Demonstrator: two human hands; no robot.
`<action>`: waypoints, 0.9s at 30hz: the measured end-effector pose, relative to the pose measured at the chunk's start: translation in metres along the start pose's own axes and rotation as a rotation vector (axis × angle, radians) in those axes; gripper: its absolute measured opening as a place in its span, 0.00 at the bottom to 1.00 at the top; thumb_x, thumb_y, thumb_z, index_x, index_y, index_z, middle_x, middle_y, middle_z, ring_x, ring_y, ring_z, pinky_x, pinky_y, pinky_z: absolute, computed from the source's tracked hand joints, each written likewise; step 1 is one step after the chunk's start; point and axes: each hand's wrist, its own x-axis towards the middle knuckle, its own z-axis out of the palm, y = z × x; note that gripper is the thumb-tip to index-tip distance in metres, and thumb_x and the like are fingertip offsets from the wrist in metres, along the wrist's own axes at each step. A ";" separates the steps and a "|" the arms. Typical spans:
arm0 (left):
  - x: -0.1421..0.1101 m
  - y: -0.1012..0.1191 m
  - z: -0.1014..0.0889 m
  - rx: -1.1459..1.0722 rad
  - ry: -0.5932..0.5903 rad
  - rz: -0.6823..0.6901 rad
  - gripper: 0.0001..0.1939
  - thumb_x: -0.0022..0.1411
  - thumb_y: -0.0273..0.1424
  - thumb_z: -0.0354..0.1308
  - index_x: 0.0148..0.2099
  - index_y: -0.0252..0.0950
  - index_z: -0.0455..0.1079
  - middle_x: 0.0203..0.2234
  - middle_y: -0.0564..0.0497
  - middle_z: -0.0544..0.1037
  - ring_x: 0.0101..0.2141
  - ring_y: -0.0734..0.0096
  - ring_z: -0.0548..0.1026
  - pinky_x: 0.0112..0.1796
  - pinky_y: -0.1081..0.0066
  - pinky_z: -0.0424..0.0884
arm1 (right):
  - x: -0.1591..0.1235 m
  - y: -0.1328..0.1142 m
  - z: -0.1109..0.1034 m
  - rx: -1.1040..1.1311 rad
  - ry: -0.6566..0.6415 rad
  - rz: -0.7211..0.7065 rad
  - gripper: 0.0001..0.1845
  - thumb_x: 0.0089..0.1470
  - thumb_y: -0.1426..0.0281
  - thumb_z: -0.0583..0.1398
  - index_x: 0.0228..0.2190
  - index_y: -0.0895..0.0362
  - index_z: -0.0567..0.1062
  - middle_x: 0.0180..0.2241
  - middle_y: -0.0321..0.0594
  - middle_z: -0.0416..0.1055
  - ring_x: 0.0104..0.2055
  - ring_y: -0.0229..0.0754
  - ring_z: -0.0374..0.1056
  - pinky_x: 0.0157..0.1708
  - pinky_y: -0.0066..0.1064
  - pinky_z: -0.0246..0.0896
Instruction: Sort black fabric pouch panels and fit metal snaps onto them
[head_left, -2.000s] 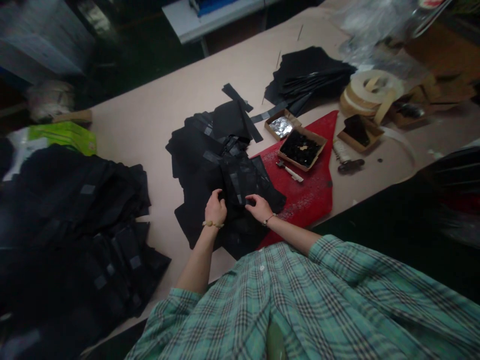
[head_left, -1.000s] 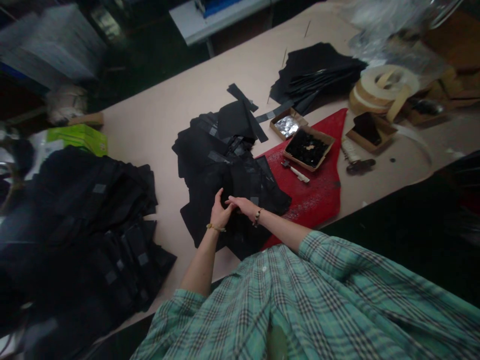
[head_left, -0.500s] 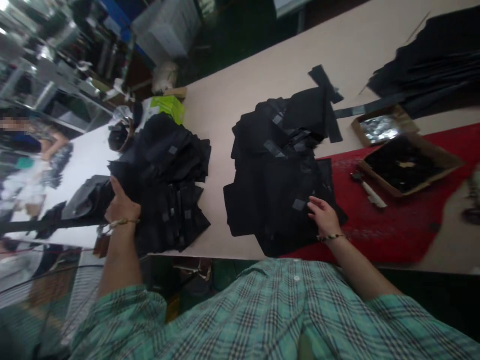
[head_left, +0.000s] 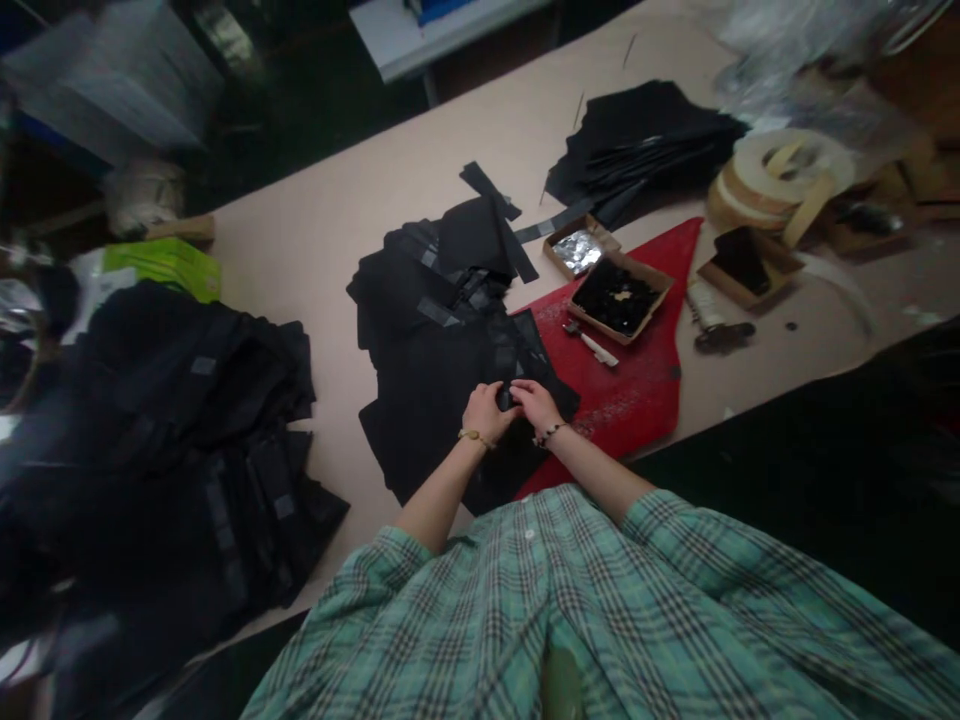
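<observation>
Two hands are working close together on a loose heap of black fabric panels (head_left: pixel 442 400) lying near the tabletop's (head_left: pixel 315 210) near edge, the left hand (head_left: pixel 486 412) and right hand (head_left: pixel 536 403) nearly meeting over one dark spot on the top panel. Whether they are pinching the cloth or only pressing it, I cannot tell from here. Black on black is hiding the detail, so careful work here is depending on feel and on keeping the layers flat. A red mat (head_left: pixel 630 390) is lying just beside the heap, carrying a cardboard tray of black bits (head_left: pixel 619 297) and a white-handled tool (head_left: pixel 592 345). Farther along, a black fabric stack (head_left: pixel 645 130) and a roll of tape (head_left: pixel 780 170) are sitting toward the far corner, while a much larger black stack (head_left: pixel 172 440) is covering the left end.
</observation>
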 end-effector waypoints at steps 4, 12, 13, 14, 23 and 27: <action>0.002 -0.014 -0.022 -0.100 -0.040 -0.076 0.23 0.56 0.24 0.59 0.55 0.36 0.71 0.46 0.45 0.78 0.46 0.65 0.75 0.50 0.68 0.69 | -0.003 -0.006 0.006 -0.016 -0.213 -0.058 0.14 0.50 0.61 0.62 0.36 0.56 0.75 0.34 0.40 0.77 0.35 0.39 0.72 0.35 0.30 0.66; -0.034 -0.059 -0.215 0.354 0.587 -0.345 0.34 0.59 0.23 0.53 0.67 0.43 0.57 0.48 0.44 0.77 0.46 0.54 0.76 0.47 0.56 0.71 | 0.001 -0.001 -0.018 -0.552 0.020 -0.453 0.15 0.49 0.70 0.62 0.42 0.56 0.76 0.42 0.43 0.74 0.43 0.44 0.71 0.50 0.40 0.66; -0.041 -0.059 -0.228 0.424 0.622 -0.332 0.31 0.60 0.23 0.52 0.65 0.43 0.61 0.49 0.44 0.76 0.47 0.53 0.76 0.48 0.55 0.71 | 0.000 0.000 -0.020 -0.624 0.049 -0.478 0.17 0.49 0.69 0.62 0.43 0.57 0.76 0.45 0.45 0.73 0.46 0.45 0.70 0.51 0.41 0.65; -0.047 -0.059 -0.234 0.467 0.624 -0.302 0.28 0.60 0.22 0.50 0.61 0.43 0.65 0.50 0.44 0.75 0.48 0.54 0.75 0.48 0.56 0.71 | 0.000 -0.001 -0.022 -0.694 0.087 -0.498 0.19 0.49 0.69 0.63 0.45 0.57 0.75 0.47 0.46 0.71 0.49 0.47 0.68 0.53 0.42 0.63; -0.021 -0.036 -0.079 -0.010 0.234 -0.042 0.16 0.62 0.25 0.52 0.49 0.35 0.74 0.47 0.46 0.78 0.48 0.64 0.75 0.54 0.64 0.69 | 0.004 -0.006 -0.021 -0.983 0.124 -0.302 0.22 0.50 0.69 0.64 0.49 0.51 0.71 0.38 0.38 0.74 0.42 0.45 0.71 0.44 0.36 0.66; 0.009 -0.020 -0.031 -0.206 0.205 -0.044 0.15 0.62 0.28 0.56 0.50 0.36 0.74 0.47 0.47 0.79 0.48 0.66 0.75 0.54 0.65 0.68 | 0.000 -0.007 -0.016 -1.023 0.243 -0.337 0.26 0.50 0.68 0.65 0.51 0.52 0.70 0.50 0.45 0.69 0.51 0.49 0.68 0.48 0.38 0.65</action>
